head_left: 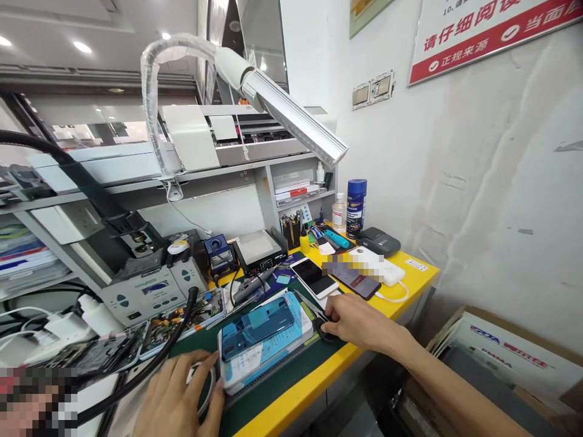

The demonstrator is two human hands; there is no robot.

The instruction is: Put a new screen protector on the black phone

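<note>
At the front of the bench, my left hand curls its fingers around a round, white-rimmed roll, probably tape, mostly hidden by the fingers. The fingertips are close to the left end of a blue-and-white box. On that box lies a glossy blue phone back panel. My right hand pinches the black handles of a pair of scissors beside the box's right end. Their blades point away toward a white phone.
A dark phone and a white power bank lie at the back right. A tray of small parts and a black hose are on the left. Above hangs a lamp; a carton stands below right.
</note>
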